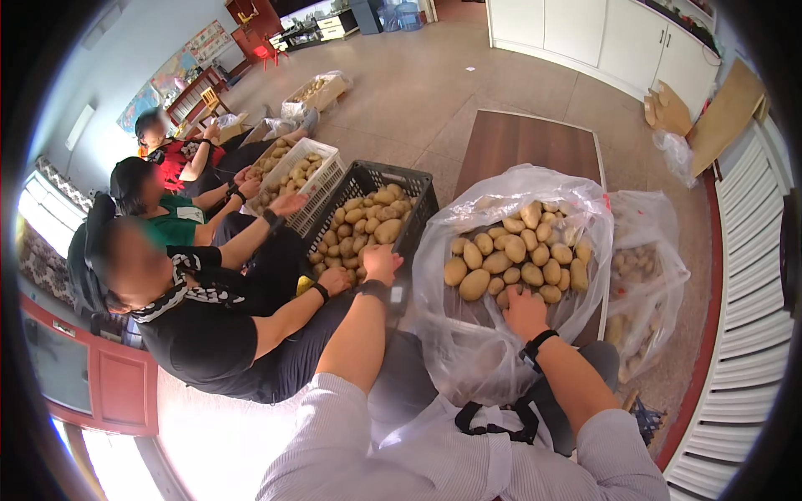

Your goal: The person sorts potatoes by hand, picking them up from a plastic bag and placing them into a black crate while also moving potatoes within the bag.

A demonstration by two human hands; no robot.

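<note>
Over the near right corner of a black crate (424, 179) heaped with potatoes (363, 221) is my left hand (381, 264), its fingers loosely bent and apart, nothing visible in them. My right hand (525, 314) reaches into a large clear plastic bag (451, 359) lying opened out on a brown board (501, 138), its fingers closed on a potato (510, 294) at the front of the pile. More potatoes (535, 246) fill the middle of that bag.
Three co-workers (200, 334) (150, 204) (180, 163) sit along the left beside pale crates (330, 159) of potatoes. A second bag (660, 250) stands right, near a white radiator (743, 342) and cardboard (731, 108). White cabinets (576, 33) are behind.
</note>
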